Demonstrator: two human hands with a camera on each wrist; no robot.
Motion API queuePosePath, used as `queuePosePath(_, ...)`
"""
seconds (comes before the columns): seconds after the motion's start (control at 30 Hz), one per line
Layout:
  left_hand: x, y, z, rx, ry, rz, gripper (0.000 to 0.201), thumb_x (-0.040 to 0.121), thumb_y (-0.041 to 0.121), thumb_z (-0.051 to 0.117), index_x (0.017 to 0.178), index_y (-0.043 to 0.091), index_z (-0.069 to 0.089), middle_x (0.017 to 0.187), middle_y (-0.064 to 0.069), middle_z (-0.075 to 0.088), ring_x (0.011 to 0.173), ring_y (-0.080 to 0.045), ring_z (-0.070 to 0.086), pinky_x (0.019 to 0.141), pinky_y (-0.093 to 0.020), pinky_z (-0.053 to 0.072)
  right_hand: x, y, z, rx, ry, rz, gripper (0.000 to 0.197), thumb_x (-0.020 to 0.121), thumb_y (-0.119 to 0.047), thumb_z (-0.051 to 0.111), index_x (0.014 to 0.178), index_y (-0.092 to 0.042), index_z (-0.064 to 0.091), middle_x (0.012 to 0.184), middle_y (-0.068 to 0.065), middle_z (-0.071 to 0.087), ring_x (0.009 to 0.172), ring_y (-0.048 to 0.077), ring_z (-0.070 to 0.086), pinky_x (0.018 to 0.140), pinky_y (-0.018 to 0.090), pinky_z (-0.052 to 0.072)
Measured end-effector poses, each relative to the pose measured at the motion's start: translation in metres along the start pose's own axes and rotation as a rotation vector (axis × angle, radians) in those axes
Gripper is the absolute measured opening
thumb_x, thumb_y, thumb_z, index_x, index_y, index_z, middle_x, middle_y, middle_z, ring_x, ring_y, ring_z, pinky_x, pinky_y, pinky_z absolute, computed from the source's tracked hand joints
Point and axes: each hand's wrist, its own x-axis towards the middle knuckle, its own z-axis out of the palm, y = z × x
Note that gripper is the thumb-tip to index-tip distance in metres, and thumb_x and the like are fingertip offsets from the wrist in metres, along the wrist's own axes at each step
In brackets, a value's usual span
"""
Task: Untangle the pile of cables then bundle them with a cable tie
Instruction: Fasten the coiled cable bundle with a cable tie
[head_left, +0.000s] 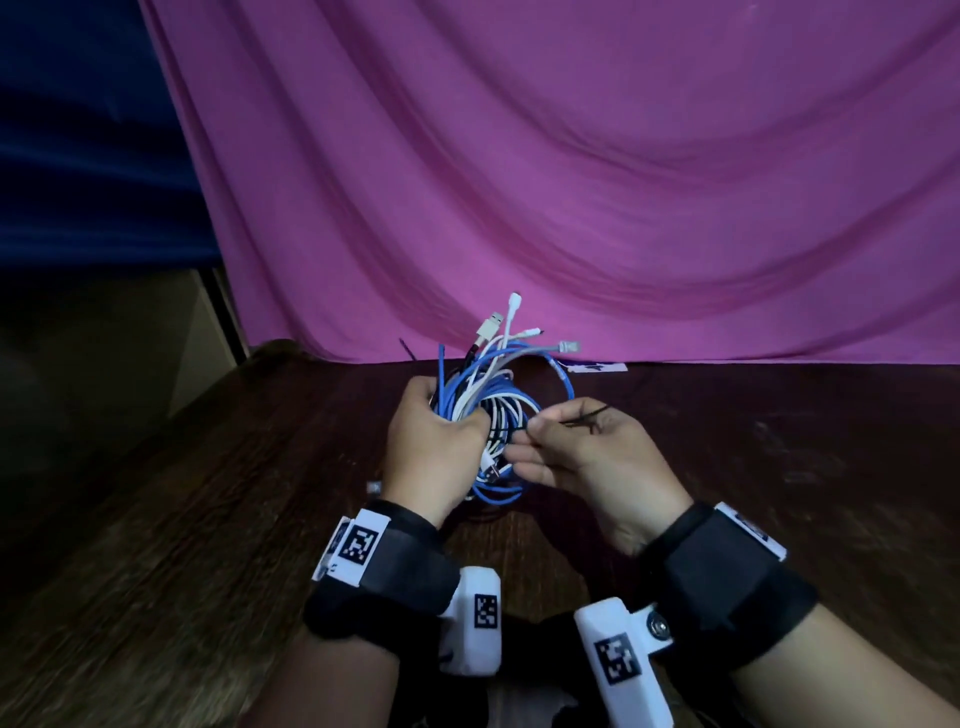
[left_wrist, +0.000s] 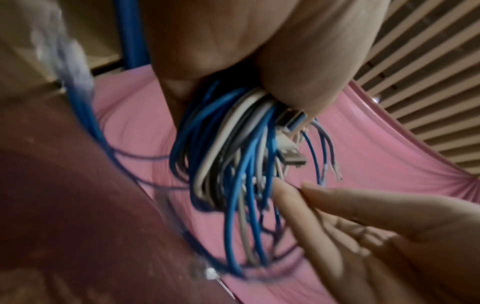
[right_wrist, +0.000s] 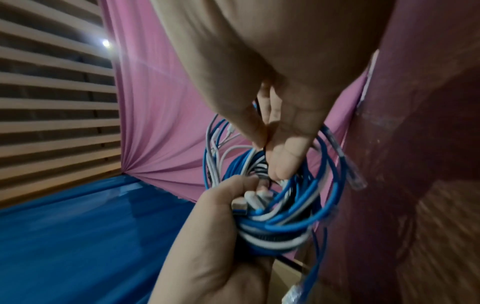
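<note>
Your left hand (head_left: 434, 447) has its fingers curled tight round the coiled cables (head_left: 498, 410), a bunch of blue, white, grey and black leads gathered into loops and lifted clear above the wooden table (head_left: 208, 493). Several plug ends stick up out of the top of the coil, among them a flat USB plug (head_left: 491, 326) and a few small white connectors; another USB plug pokes out low in the coil, beside your right fingers. In the left wrist view the cables (left_wrist: 233, 154) spill out from under your curled fingers, with a metal USB plug (left_wrist: 291, 153) hanging among them.

Your right hand (head_left: 582, 452) pinches a thin black cable tie (head_left: 584, 418) between thumb and forefinger, right up against the right side of the coil; the other fingers are loosely bent and touch the loops. The tie's loose tail lies across the back of that hand. From the right wrist view your fingertips (right_wrist: 283, 164) press into the middle of the coil (right_wrist: 285, 216), but the tie itself is hard to make out there.

No box, tray or other container shows. Behind the table hangs a pink cloth (head_left: 571, 182), and a small white tag (head_left: 597, 367) lies at the table's far edge.
</note>
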Motion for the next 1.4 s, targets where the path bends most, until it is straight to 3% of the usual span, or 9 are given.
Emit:
queuePosePath(0.27, 0.001, -0.007, -0.004, 0.142, -0.118, 0.021, 0.046, 0.080, 0.023, 0.079, 0.113, 0.027, 0.048, 0.101, 0.004, 0.069, 0.085, -0.020, 0.071, 0.083, -0.039, 0.059, 0.005, -0.004, -0.006, -0.390, -0.011, -0.279, 0.011, 0.093, 0.002, 0.067, 0.086, -0.006, 0.063, 0.075, 0.014, 0.066, 0.071, 0.024, 0.071, 0.061, 0.029, 0.058)
queuePosePath(0.4, -0.001, -0.007, -0.006, 0.086, -0.266, -0.023, 0.044, 0.084, 0.017, 0.080, 0.117, 0.021, 0.051, 0.100, 0.000, 0.073, 0.084, -0.017, 0.072, 0.083, -0.040, 0.060, 0.009, -0.007, -0.012, -0.391, 0.030, -0.320, 0.009, 0.092, -0.002, 0.070, 0.087, -0.007, 0.066, 0.074, 0.024, 0.067, 0.066, 0.023, 0.071, 0.058, 0.030, 0.057)
queuePosePath(0.57, -0.004, -0.002, -0.013, 0.013, -0.351, -0.070, 0.043, 0.069, 0.018, 0.075, 0.108, 0.023, 0.057, 0.082, 0.003, 0.073, 0.067, -0.011, 0.067, 0.068, -0.032, 0.055, 0.013, -0.008, -0.016, -0.400, -0.026, -0.324, 0.017, 0.095, -0.006, 0.068, 0.082, -0.017, 0.067, 0.073, 0.010, 0.072, 0.063, 0.022, 0.070, 0.057, 0.033, 0.055)
queuePosePath(0.73, -0.003, -0.001, -0.020, 0.043, -0.400, -0.093, 0.049, 0.057, 0.027, 0.069, 0.105, 0.023, 0.060, 0.070, 0.007, 0.073, 0.060, -0.008, 0.067, 0.059, -0.027, 0.051, 0.011, -0.011, -0.015, -0.436, -0.019, -0.406, 0.013, 0.094, -0.012, 0.068, 0.086, -0.020, 0.065, 0.077, 0.014, 0.072, 0.064, 0.025, 0.071, 0.059, 0.035, 0.055)
queuePosePath(0.93, -0.005, 0.001, -0.019, 0.330, -0.362, 0.003, 0.036, 0.069, 0.019, 0.068, 0.101, 0.027, 0.055, 0.088, 0.003, 0.071, 0.075, -0.021, 0.070, 0.077, -0.043, 0.061, -0.004, -0.030, -0.007, -0.642, -0.209, -0.541, 0.013, 0.098, -0.015, 0.062, 0.088, -0.024, 0.061, 0.078, 0.005, 0.073, 0.070, 0.019, 0.073, 0.067, 0.045, 0.061)
queuePosePath(1.03, -0.010, 0.005, -0.016, 0.592, -0.376, 0.177, 0.040, 0.071, 0.024, 0.070, 0.101, 0.035, 0.046, 0.099, 0.009, 0.065, 0.085, -0.023, 0.070, 0.078, -0.043, 0.057, -0.013, -0.031, 0.002, -0.853, -0.243, -0.694, 0.005, 0.094, -0.026, 0.066, 0.089, -0.025, 0.065, 0.079, -0.006, 0.072, 0.074, 0.013, 0.070, 0.071, 0.040, 0.057)
queuePosePath(1.17, -0.019, 0.012, -0.009, 0.584, -0.501, 0.403, 0.061, 0.071, 0.036, 0.082, 0.122, 0.035, 0.048, 0.124, 0.011, 0.061, 0.114, -0.019, 0.064, 0.091, -0.042, 0.054, -0.007, -0.028, -0.001, -0.909, -0.023, -0.785, 0.006, 0.091, -0.032, 0.071, 0.090, -0.026, 0.072, 0.085, -0.010, 0.071, 0.092, 0.012, 0.061, 0.085, 0.044, 0.050)
queuePosePath(1.33, -0.037, 0.021, 0.006, 0.334, -0.573, 0.495, 0.069, 0.056, 0.069, 0.082, 0.109, 0.040, 0.051, 0.105, 0.019, 0.063, 0.098, 0.003, 0.061, 0.085, -0.030, 0.053, 0.005, -0.020, -0.018, -0.866, 0.136, -0.828, 0.006, 0.093, -0.027, 0.070, 0.090, -0.022, 0.070, 0.083, -0.011, 0.070, 0.081, 0.010, 0.066, 0.078, 0.039, 0.052)
queuePosePath(1.4, -0.041, 0.021, 0.009, 0.264, -0.578, 0.507, 0.060, 0.067, 0.077, 0.071, 0.109, 0.038, 0.053, 0.104, 0.017, 0.064, 0.097, 0.002, 0.061, 0.086, -0.030, 0.052, 0.008, -0.019, -0.024, -0.895, 0.193, -0.854, 0.008, 0.093, -0.029, 0.070, 0.090, -0.022, 0.070, 0.082, -0.012, 0.070, 0.079, 0.008, 0.065, 0.075, 0.037, 0.052)
